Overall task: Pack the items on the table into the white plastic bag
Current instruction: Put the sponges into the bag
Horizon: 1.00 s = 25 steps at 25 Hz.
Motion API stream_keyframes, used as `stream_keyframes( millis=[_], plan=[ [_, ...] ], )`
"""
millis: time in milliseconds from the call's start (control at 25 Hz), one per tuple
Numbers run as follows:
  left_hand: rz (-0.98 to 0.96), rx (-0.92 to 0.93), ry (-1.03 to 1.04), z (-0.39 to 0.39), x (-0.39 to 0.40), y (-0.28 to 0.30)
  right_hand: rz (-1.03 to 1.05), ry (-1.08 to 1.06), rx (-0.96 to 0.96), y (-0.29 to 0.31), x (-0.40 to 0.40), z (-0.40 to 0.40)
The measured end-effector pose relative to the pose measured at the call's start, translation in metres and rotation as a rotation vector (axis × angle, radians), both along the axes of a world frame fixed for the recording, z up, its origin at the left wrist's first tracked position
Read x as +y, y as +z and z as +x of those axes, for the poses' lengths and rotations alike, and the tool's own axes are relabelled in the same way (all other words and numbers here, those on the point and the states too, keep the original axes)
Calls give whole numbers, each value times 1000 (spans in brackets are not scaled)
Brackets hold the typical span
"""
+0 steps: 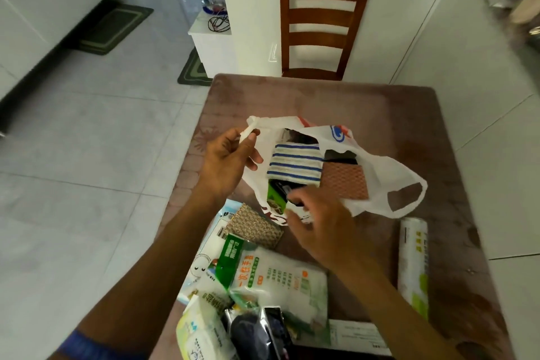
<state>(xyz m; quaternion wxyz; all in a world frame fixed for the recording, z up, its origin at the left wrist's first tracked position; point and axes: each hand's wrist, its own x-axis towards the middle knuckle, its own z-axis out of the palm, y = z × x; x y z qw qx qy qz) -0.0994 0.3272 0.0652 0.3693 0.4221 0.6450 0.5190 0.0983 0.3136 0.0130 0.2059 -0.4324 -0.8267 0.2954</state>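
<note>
The white plastic bag [377, 175] lies open on the middle of the table. Inside it I see a blue-striped cloth [295, 165], a pink textured pad [344, 181] and a green box [276, 199]. My left hand [225, 161] pinches the bag's left handle and holds it up. At the bag's near opening my right hand [318, 222] hovers by the green box, fingers curled; blur hides whether it grips anything. Near me lie a beige textured pad [254, 228], a packet of disposable gloves [280, 278], a wipes pack [201, 333], a dark packet [257, 333] and a white roll [413, 266].
The table [321, 99] has a mauve patterned cover. A wooden chair [321, 23] stands at its far edge against a white cabinet. A paper slip [356, 336] lies at the near edge. Tiled floor with green mats lies to the left.
</note>
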Motion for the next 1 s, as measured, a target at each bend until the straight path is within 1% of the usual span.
stream_keyframes(
  millis=[40, 80, 120, 160, 200, 240, 360, 400, 520, 560, 680, 720, 760, 840, 880, 920, 960, 1000],
  plan=[
    [1, -3, 0, -4, -1, -2, -185, 133, -72, -13, -34, -2],
    [5, 0, 0, -7, -1, -3, -376, 257, -223, -31, -65, 0],
    [4, 5, 1, -8, -1, -4, -437, 338, -405, -51, -86, 1],
    [-2, 10, 2, -7, -1, -4, -386, 348, -517, -73, -98, -1],
    [-5, 18, 3, -7, 0, -4, -342, 315, -545, -88, -102, -4],
    [-5, 26, 2, -6, 0, -4, -330, 261, -523, -97, -98, -8],
    [-11, 29, -6, -5, -3, -3, -326, 180, -331, -103, -89, -4],
    [-10, 20, -9, -5, -4, -2, -306, 158, -294, -104, -90, 0],
    [-17, -7, -27, -4, -5, -5, -233, 80, -340, -104, -97, 13],
    [-17, -10, -29, -3, -6, -6, -243, 35, -336, -103, -99, 16],
    [-14, -18, -29, -1, -6, -4, -335, -120, -139, -91, -100, 24],
    [-11, -23, -24, 0, -7, -3, -365, -131, -111, -86, -98, 28],
    [-7, -31, -18, 2, -8, -1, -433, -90, -126, -81, -95, 31],
    [-5, -47, -16, 4, -8, 2, -666, 42, -108, -74, -91, 38],
    [-5, -50, -19, 5, -9, 3, -704, 111, -71, -73, -90, 40],
    [-3, -52, -24, 6, -10, 4, -654, 159, -98, -77, -89, 44],
    [-5, -46, -24, 6, -12, 5, -620, 214, -189, -81, -87, 47],
    [-11, -34, -19, 6, -12, 6, -543, 274, -331, -86, -89, 47]
  ],
)
